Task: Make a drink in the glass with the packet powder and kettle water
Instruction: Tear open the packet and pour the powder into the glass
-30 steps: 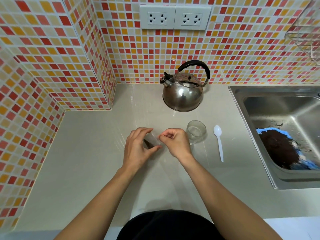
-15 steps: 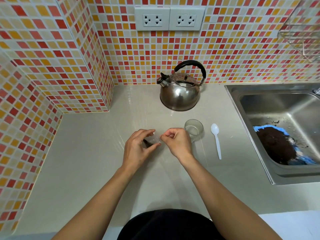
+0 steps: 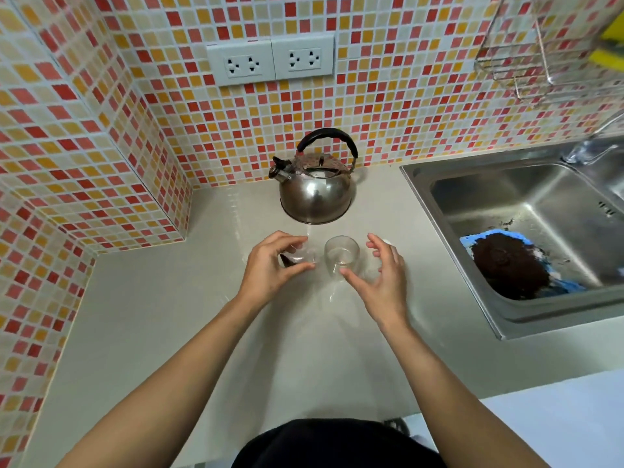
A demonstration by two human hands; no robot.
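Observation:
A small clear glass [image 3: 341, 258] stands upright on the pale counter, just in front of the steel kettle [image 3: 317, 192] with its black handle. My left hand [image 3: 270, 268] pinches a small clear packet [image 3: 297, 257] holding dark powder, close to the glass's left side. My right hand [image 3: 381, 275] hovers at the glass's right with fingers spread and nothing in it; its thumb tip is near the base of the glass. The white spoon is mostly hidden behind my right hand.
A steel sink [image 3: 526, 238] at the right holds a blue cloth [image 3: 486, 238] covered in dark grounds. Tiled walls enclose the counter at the back and left, with a tiled corner block [image 3: 135, 184] jutting out. A wire rack [image 3: 540, 55] hangs at the upper right.
My right hand let go of the packet and moved right, past the glass. My left hand kept the packet and shifted toward the glass. The camera tilted up.

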